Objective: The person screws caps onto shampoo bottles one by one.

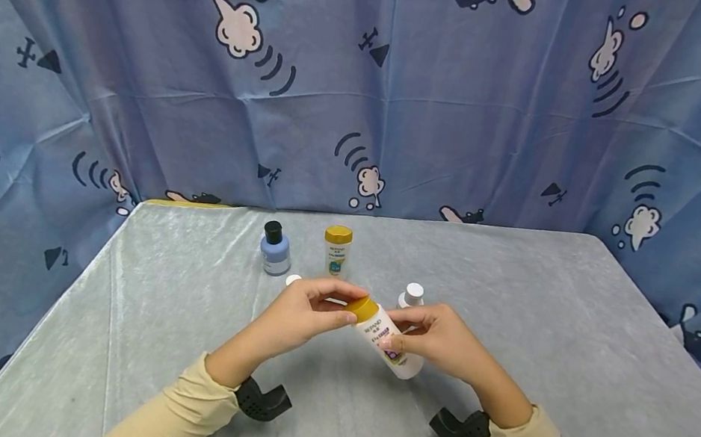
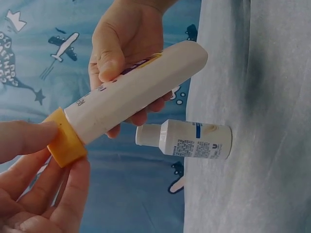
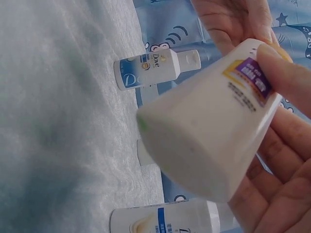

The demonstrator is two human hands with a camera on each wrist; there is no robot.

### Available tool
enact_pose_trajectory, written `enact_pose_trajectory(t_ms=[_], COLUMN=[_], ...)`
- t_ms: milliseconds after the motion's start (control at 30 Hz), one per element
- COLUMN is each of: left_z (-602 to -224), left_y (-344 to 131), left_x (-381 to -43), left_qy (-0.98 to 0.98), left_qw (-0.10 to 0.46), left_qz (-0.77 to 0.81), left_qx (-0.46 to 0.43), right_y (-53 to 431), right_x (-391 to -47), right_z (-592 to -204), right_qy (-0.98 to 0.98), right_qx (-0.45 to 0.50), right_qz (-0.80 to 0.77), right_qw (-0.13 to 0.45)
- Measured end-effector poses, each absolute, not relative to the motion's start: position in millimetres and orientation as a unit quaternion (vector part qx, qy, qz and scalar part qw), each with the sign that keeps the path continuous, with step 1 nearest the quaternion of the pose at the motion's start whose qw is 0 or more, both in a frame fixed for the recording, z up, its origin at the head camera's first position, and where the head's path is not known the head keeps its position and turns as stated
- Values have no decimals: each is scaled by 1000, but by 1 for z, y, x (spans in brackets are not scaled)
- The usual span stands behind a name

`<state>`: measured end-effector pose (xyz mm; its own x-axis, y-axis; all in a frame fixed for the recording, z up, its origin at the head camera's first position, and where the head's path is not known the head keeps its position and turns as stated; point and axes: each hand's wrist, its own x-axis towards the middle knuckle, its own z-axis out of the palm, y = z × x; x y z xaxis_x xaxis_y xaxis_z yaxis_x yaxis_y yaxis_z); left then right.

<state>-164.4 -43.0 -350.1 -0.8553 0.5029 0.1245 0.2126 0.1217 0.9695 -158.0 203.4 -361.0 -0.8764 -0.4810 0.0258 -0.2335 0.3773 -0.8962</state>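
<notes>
A white bottle [image 1: 382,335] with a yellow cap [image 1: 363,308] is held tilted above the table, its cap end up and to the left. My left hand [image 1: 304,310] pinches the cap between thumb and fingers, as the left wrist view shows closely. The bottle's body is gripped by my right hand [image 1: 446,339], with the thumb on the front label and the fingers behind. In the right wrist view the flat base of the bottle [image 3: 189,141] faces the camera, with a small green mark at its edge. The cap appears seated on the bottle.
Behind the hands stand a blue bottle [image 1: 275,254] with a black cap and another gold-capped white bottle [image 1: 336,250]. A white-capped bottle [image 1: 412,296] is partly hidden by my right hand. One white cap [image 1: 293,279] shows behind my left hand. A patterned curtain [image 1: 368,100] hangs behind the table.
</notes>
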Motion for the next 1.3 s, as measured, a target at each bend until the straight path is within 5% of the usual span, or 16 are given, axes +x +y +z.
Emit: enact_pose_trajectory(t_ms=[1067,1300], left_z=[-357,-356], left_y=[-42,-37], left_x=[-165,-164], left_qy=[715,746], left_qw=[85,63], left_qz=[605,628], left_qx=[339,213], right_y=[207,202], right_x=[-158,-154], right_z=[-360,-357], right_qy=[782,817], right_qx=[-238,-192], right_qz=[-549,-534], right_qw=[175,102])
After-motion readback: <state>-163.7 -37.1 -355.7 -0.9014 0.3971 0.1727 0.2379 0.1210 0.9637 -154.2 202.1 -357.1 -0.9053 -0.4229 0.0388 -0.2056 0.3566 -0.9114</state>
